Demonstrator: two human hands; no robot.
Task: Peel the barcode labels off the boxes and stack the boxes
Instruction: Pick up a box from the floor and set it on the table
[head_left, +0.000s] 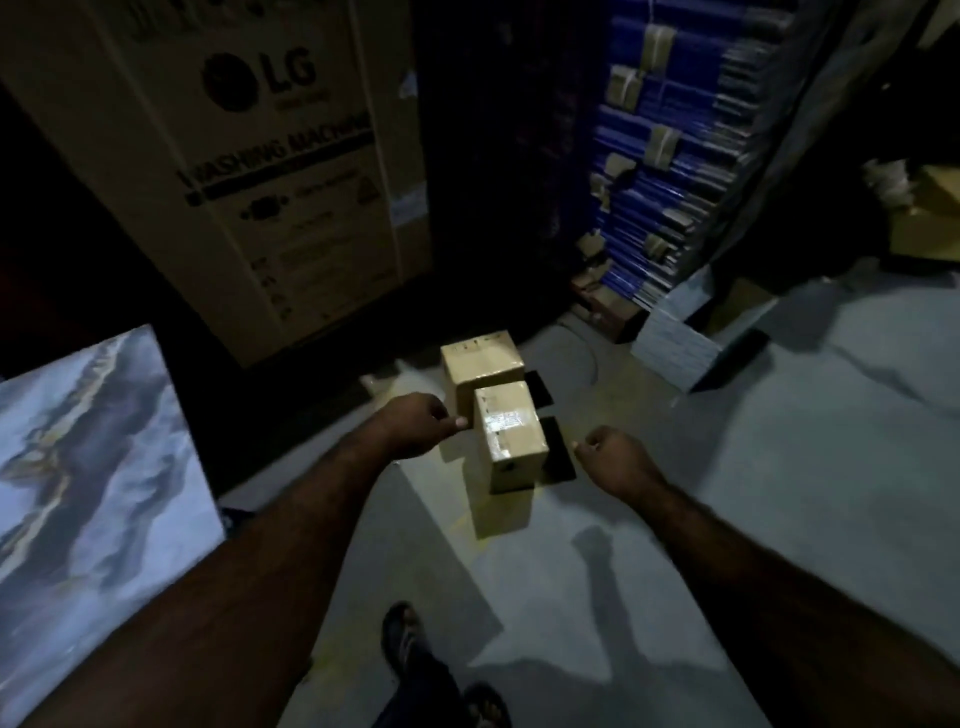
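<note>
1. Grey, glossy floor (675, 519) in a dim storeroom carries everything. At your far left leans a blue-grey marbled slab (93, 441), and behind it stands a tall brown cardboard washing-machine carton (270, 182).
2. Your left hand (415, 421) is just beside the upper left edge of the near box. Its fingers are curled under with nothing visible in them. I cannot tell whether a fingertip touches the cardboard.
3. In the centre, two small brown cardboard boxes stand on the floor, not stacked as far as I can judge. The far box (480, 358) is the broader. The near box (511, 441) sits against its front right corner. The near box's top is longer than it is wide, and its long axis runs away from you, leaning slightly left. A glossy pale barcode label (506, 418) lies flat on that top, still stuck down.
4. Your right hand (608, 457) is near the near box's right side but apart from it. It makes a loose fist that holds nothing I can see.
5. At the far right rises a stack of blue flat cartons (675, 156) bound with brown tape.
6. You seem to be at the peeling step, with the near box's label not yet lifted. The next move probably calls for one hand to steady the box while the other pinches a label corner and draws it along the long axis. After that, the narrower near box would sit best on the broader far one.
</note>
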